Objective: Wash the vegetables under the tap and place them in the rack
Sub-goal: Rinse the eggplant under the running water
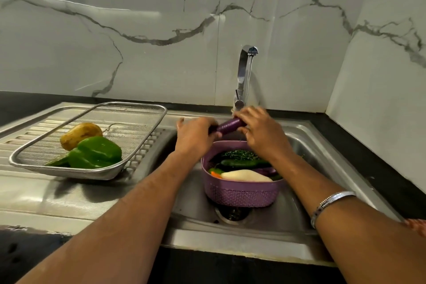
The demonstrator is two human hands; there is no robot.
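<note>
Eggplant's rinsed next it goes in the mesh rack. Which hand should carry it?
Left, probably. The left hand already grips the eggplant at its rack-side end, and the rack sits on that side. The right hand would have to cross over.

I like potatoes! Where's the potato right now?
The potato lies in the metal rack on the left drainboard, touching the green pepper in front of it.

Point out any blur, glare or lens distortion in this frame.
Head view: both hands, left hand and right hand, are motion-blurred around the purple eggplant; glare streaks the wall and the tap; the wide lens bows the sink edges.
</note>
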